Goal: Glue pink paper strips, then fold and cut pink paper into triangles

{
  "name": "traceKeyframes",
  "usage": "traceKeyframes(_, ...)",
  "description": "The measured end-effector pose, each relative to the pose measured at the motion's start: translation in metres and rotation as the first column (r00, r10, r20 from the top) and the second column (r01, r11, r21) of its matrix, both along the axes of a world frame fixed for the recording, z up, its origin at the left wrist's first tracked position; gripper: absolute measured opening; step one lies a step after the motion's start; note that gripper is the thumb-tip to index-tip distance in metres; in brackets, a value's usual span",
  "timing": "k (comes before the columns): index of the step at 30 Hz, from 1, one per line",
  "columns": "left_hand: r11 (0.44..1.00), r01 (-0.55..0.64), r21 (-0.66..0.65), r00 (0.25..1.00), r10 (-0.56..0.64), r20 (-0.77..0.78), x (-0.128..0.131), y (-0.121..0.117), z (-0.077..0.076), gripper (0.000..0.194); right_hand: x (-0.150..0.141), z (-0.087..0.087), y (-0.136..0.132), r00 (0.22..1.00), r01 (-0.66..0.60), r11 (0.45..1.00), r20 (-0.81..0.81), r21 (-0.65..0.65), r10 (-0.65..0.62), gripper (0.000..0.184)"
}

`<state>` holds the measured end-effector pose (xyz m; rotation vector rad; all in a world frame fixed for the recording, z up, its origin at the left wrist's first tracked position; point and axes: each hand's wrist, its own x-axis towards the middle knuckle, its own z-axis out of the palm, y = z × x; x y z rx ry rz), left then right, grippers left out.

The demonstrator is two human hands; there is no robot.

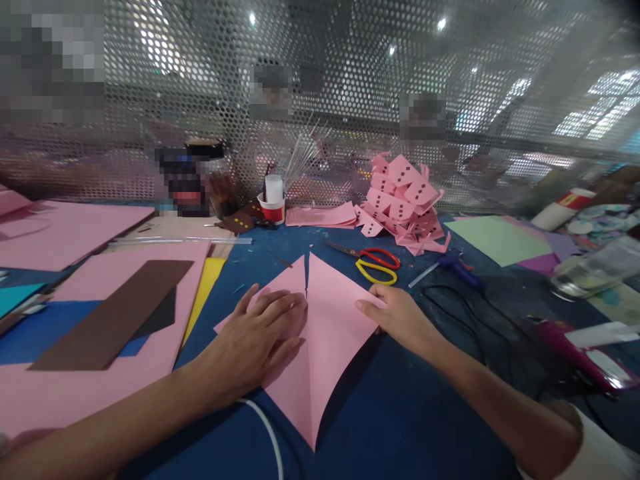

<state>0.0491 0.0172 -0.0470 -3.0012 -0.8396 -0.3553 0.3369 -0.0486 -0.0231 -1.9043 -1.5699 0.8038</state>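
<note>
A pink sheet of paper point(325, 333), folded into a kite shape with two flaps meeting along a centre line, lies on the blue table point(400, 413). My left hand point(260, 337) lies flat on the left flap with its fingers stretched out. My right hand point(395, 317) presses the right flap's edge, thumb on the paper and fingers curled at the edge.
Scissors with red and yellow handles point(375, 263) lie just beyond the paper. A pile of folded pink pieces point(405, 200) sits at the back. Pink, brown and yellow sheets point(115, 313) cover the left. A glue gun point(455, 267), cables and a purple tool point(585, 353) lie right.
</note>
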Motion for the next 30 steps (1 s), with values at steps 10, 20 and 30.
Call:
traceKeyframes(10,1.0,0.011,0.012,0.999,-0.011,0.037,0.0,0.0,-0.001,0.052,-0.003,0.001,-0.001,0.998,-0.024,1.0,0.065,0.009,0.024,0.021)
traceKeyframes(20,0.998,0.054,0.044,0.994,-0.058,0.088,0.0,-0.005,0.005,0.047,-0.001,0.0,0.0,0.996,0.014,0.999,0.083,0.049,-0.018,0.023)
traceKeyframes(30,0.999,0.046,0.025,0.999,-0.047,0.022,0.002,-0.007,0.008,0.045,0.0,0.0,0.001,0.991,0.047,0.999,-0.124,0.013,-0.045,0.029)
